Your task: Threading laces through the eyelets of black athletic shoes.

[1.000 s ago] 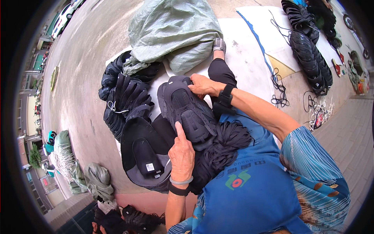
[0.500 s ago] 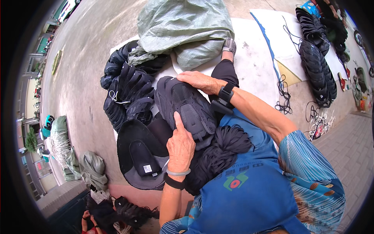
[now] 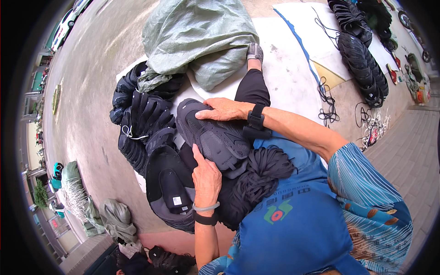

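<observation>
A dark grey mesh shoe upper (image 3: 215,137), apparently on top of others, lies across my lap. My right hand (image 3: 224,110) holds its far edge, thumb on the top. At its near left side, my left hand (image 3: 207,179) has the index finger stretched along the upper; its other fingers are curled and partly hidden at the edge. A bundle of dark grey laces (image 3: 268,167) rests on my lap by the upper's near end. Left of my left hand sits a black shoe-shaped piece (image 3: 160,197) with a white label inside.
Nested black uppers (image 3: 146,112) are piled at the left, a white lace among them. A pale green woven sack (image 3: 197,41) stands ahead. More stacked uppers (image 3: 362,68) and loose black cords (image 3: 327,101) lie at the right. A grey sack (image 3: 117,217) slumps at lower left.
My right hand has shifted a little along the upper, its thumb now farther onto the top. The left index finger still rests on the upper. The whole view has shifted slightly.
</observation>
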`<state>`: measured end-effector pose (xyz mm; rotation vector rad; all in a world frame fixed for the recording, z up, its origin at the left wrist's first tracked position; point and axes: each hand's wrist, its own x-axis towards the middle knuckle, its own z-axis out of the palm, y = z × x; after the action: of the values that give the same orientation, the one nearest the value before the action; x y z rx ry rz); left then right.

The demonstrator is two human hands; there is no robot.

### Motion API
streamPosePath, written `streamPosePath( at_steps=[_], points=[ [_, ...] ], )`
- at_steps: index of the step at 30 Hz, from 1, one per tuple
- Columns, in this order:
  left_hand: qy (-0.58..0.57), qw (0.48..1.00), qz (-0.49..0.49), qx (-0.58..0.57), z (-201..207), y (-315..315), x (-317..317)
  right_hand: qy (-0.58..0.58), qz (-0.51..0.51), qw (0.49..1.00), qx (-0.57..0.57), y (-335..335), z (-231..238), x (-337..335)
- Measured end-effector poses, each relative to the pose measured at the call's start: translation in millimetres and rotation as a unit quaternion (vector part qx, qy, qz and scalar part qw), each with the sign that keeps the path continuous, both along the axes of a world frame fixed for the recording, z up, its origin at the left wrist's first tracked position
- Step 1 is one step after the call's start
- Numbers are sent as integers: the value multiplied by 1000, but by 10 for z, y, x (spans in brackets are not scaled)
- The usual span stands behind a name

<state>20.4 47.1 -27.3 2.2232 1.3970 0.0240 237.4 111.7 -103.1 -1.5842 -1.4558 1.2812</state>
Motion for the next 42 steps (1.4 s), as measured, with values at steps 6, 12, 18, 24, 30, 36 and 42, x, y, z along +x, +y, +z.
streamPosePath(
  at_steps=[6, 12, 18, 24, 30, 36, 42],
  points=[
    [18, 1000, 16, 18, 140, -22, -85, -72, -50, 996, 22, -72, 80, -2],
    [-43, 998, 23, 29, 91, -203, -106, -141, -15, 986, 83, -733, 620, 131],
    [3, 988, -130, 88, 189, -234, 45, -237, 110, 959, 110, -1349, 553, 11],
    [-22, 988, -116, 102, -7, -309, 4, -253, 99, 941, 202, -1357, 419, -107],
    [11, 987, -109, 119, -154, -448, -69, -236, 103, 931, 258, -1355, 413, -113],
    [17, 978, -141, 154, -190, -459, -46, -229, 131, 939, 220, -1331, 448, -70],
    [7, 985, -135, 106, -126, -474, -10, -228, 166, 935, 217, -1267, 454, 12]
  ],
)
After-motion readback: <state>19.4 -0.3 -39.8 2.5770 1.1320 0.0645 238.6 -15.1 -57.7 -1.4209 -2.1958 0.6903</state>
